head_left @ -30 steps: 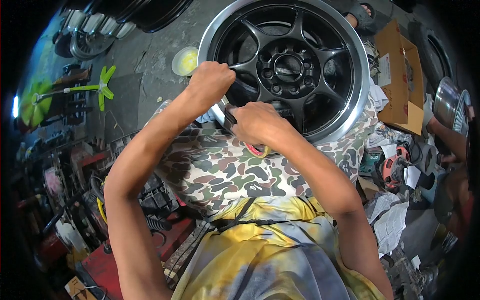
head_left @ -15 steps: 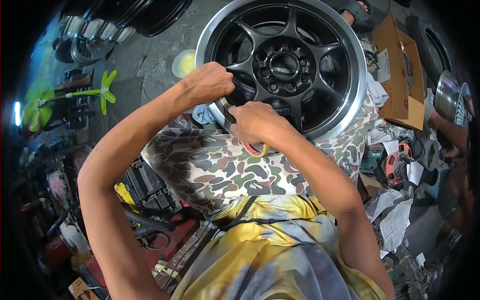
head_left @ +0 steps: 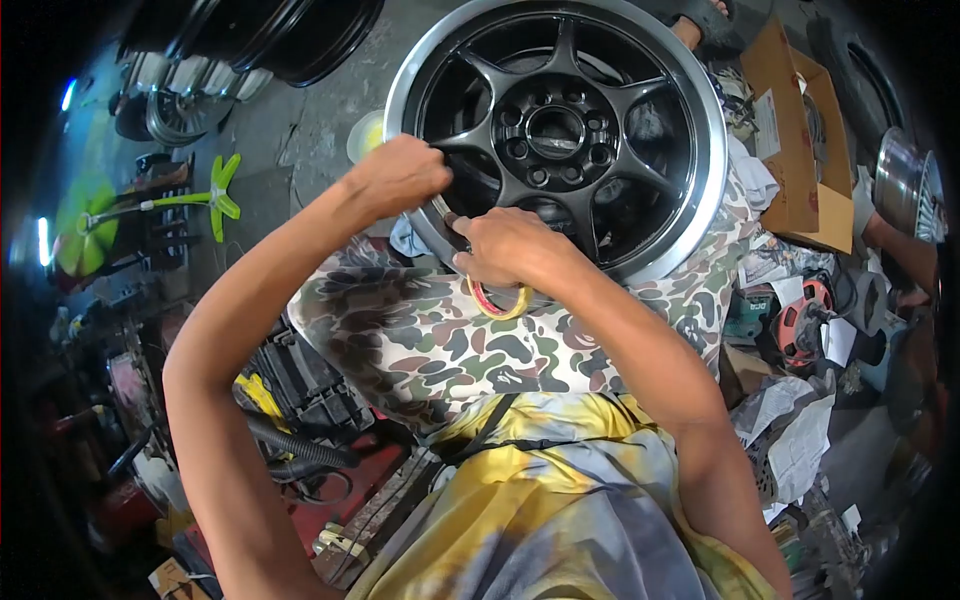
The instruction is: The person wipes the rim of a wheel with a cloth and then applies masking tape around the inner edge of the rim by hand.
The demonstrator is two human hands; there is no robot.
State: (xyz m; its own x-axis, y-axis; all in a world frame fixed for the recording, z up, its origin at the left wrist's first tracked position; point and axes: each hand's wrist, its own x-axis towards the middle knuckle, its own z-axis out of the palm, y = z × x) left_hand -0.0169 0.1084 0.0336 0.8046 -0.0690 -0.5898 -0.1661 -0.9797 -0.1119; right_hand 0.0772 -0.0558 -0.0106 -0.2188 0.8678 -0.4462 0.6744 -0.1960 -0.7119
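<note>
A black spoked wheel rim with a bright silver lip leans over my camouflage-covered lap. At the rim's left edge my left hand is closed in a fist; what it holds is hidden. Just below and to the right, my right hand bends its fingers at the lower-left lip, with its thumb towards the rim. A yellow and red tape roll hangs directly beneath my right hand, whose fingers hold it. A light blue cloth shows between the rim and my lap.
A pale bowl with yellow contents is left of the rim. An open cardboard box, a red and black power tool and crumpled paper lie right. A green fan is left; another person's arm shows far right.
The rim has turned and shifted slightly left. My left hand has moved a little left and down. More of the tape roll now shows below my right hand.
</note>
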